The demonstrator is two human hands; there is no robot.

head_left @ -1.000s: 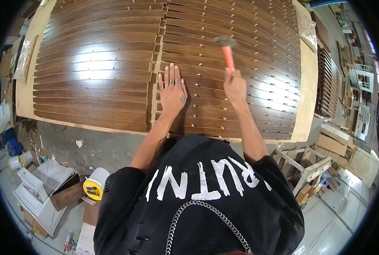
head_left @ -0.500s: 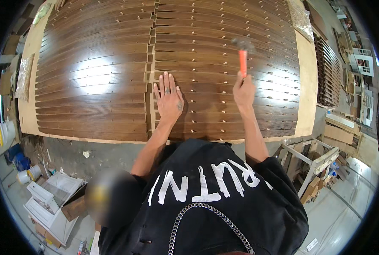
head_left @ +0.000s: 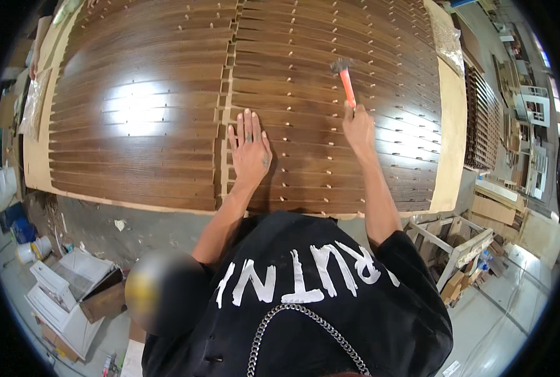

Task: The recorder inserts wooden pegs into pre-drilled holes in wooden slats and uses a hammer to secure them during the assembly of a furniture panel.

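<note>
My left hand (head_left: 251, 151) lies flat with fingers stretched out on dark brown wooden boards (head_left: 311, 135), close to the gap between two groups of boards. My right hand (head_left: 359, 131) grips a hammer (head_left: 348, 89) by its orange handle. The dark hammer head points away from me, above the boards and among the rows of pegs; whether it touches one I cannot tell. Small pale wooden dowels (head_left: 285, 154) stick up in rows from the right-hand boards. The left-hand boards (head_left: 167, 179) show mostly small dark holes, with several dowels at their far end.
Light wooden sheet edges (head_left: 451, 138) show around the boards. Clear plastic bags (head_left: 446, 41) lie at the right and left borders. A pale wooden frame (head_left: 459, 242) stands at lower right, white cabinet-like parts (head_left: 72, 289) at lower left. Parts of another person appear at upper left.
The hammer has swung slightly left and its head, blurred before, is now sharp. My left hand stays flat in place. The view has shifted a little, and an arm has appeared at upper left.
</note>
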